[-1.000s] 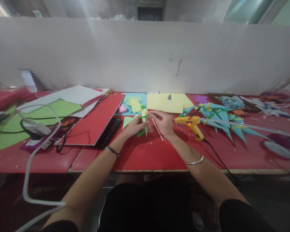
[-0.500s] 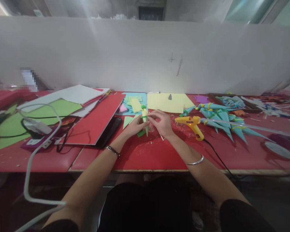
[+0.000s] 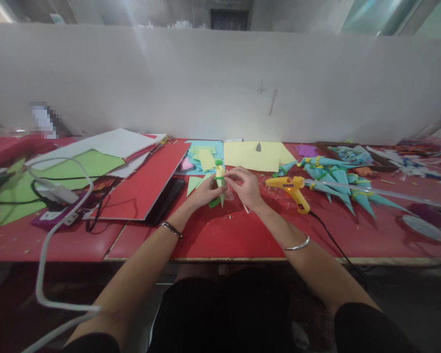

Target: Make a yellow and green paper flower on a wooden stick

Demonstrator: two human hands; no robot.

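My left hand (image 3: 205, 192) is closed on a small pale green paper cone (image 3: 220, 182), its narrow tip pointing down toward me. Green and yellow trim shows at the cone's upper end. The fingers of my right hand (image 3: 245, 186) are bent and pressed together at the cone's upper right side; whatever they pinch there is too small to make out. To the right lies a yellow glue gun (image 3: 290, 189) with a lit orange light and a long clear glue stick (image 3: 382, 192) behind it. Light green paper pieces (image 3: 193, 183) lie beside my left hand.
Several blue paper cones (image 3: 338, 179) with green and yellow trim are heaped at the right. Yellow sheets (image 3: 252, 159) lie against the grey partition (image 3: 191, 83). A red board (image 3: 143, 189) and a purple power strip (image 3: 61, 213) with cables occupy the left; a white cable hangs over the edge.
Both hands stay in nearly the same place around the cone. At the far left, a dark blurred shape has come in over the green sheet.
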